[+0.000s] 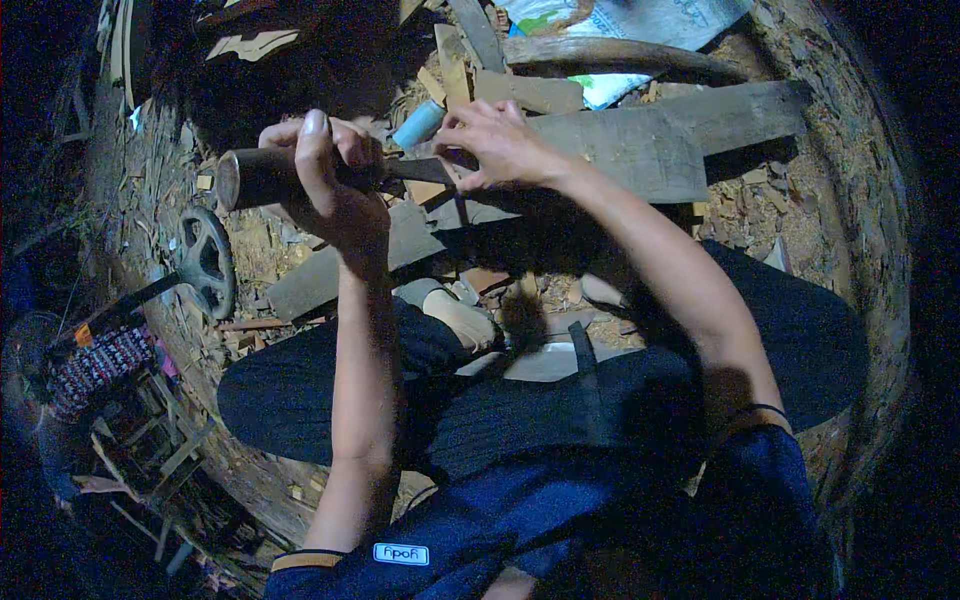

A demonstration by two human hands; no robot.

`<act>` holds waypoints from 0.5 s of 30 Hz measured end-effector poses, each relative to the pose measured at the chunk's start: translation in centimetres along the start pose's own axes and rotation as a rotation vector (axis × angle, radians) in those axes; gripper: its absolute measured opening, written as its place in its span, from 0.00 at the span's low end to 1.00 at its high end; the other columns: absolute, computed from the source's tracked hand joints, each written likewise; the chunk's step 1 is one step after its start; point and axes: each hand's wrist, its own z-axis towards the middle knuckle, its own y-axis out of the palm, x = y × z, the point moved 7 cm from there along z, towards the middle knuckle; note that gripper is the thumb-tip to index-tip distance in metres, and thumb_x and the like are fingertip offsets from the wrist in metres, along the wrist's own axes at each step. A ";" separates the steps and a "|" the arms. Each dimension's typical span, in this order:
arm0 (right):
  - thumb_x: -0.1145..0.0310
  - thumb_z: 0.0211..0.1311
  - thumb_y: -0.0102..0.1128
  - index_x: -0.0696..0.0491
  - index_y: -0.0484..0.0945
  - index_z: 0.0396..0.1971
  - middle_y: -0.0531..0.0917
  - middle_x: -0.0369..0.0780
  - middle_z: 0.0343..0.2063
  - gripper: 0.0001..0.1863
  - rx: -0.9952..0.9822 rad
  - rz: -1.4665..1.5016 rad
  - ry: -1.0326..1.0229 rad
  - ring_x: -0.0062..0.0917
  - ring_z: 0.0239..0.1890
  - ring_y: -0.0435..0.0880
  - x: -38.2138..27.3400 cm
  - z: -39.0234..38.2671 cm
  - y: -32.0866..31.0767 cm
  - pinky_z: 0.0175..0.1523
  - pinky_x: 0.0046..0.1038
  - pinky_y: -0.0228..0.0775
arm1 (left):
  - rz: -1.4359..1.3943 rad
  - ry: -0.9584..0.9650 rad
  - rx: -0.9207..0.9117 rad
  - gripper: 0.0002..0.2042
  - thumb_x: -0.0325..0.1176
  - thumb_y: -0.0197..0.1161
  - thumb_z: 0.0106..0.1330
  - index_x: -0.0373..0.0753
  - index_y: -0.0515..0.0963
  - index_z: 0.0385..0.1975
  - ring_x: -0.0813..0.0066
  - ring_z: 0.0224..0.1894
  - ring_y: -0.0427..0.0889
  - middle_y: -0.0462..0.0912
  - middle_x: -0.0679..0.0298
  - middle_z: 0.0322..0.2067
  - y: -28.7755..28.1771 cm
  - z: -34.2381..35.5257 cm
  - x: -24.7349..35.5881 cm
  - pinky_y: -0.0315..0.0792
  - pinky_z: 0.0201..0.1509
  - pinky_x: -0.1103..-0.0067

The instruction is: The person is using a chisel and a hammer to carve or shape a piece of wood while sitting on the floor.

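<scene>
My left hand (325, 175) grips a dark cylindrical wooden piece (247, 178), with a flat dark blade (418, 170) reaching rightward from it. My right hand (485, 150) is curled at the blade's far end, thumb low and fingers bent, around something I cannot make out. A grey plank (640, 150) lies just beyond that hand. A pale blue cylinder (418, 123) rests among wood pieces between and behind my hands. My legs are folded beneath my forearms.
A curved wooden piece (640, 58) crosses a printed white sack (620, 25) at the top. A short plank (310, 280) lies before my legs among wood chips. A dark spoked ring (215, 260) is at left, near what looks like a person in patterned clothing (95, 370).
</scene>
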 end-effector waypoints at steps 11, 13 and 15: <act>0.41 0.40 0.67 0.39 0.74 0.46 0.71 0.34 0.48 0.31 -0.046 0.016 0.058 0.32 0.55 0.67 -0.3 0.8 0.6 0.51 0.47 0.55 | 0.104 0.050 0.053 0.11 0.37 0.45 0.66 0.41 0.62 0.23 0.74 0.18 0.65 0.61 0.67 0.15 -2.7 1.0 3.0 0.63 0.18 0.78; 0.46 0.43 0.67 0.39 0.74 0.45 0.71 0.35 0.47 0.27 -0.005 -0.013 0.026 0.33 0.53 0.68 -0.7 0.9 0.5 0.50 0.46 0.56 | 0.097 0.021 0.029 0.13 0.38 0.43 0.67 0.40 0.62 0.20 0.73 0.16 0.64 0.62 0.66 0.15 -3.3 1.2 3.1 0.63 0.18 0.76; 0.51 0.44 0.68 0.40 0.74 0.44 0.72 0.35 0.44 0.25 0.071 0.024 -0.034 0.33 0.52 0.68 -1.7 0.7 -0.3 0.50 0.45 0.57 | 0.073 0.043 0.034 0.14 0.38 0.42 0.67 0.40 0.62 0.19 0.73 0.16 0.64 0.61 0.66 0.14 -3.9 1.5 3.5 0.64 0.19 0.76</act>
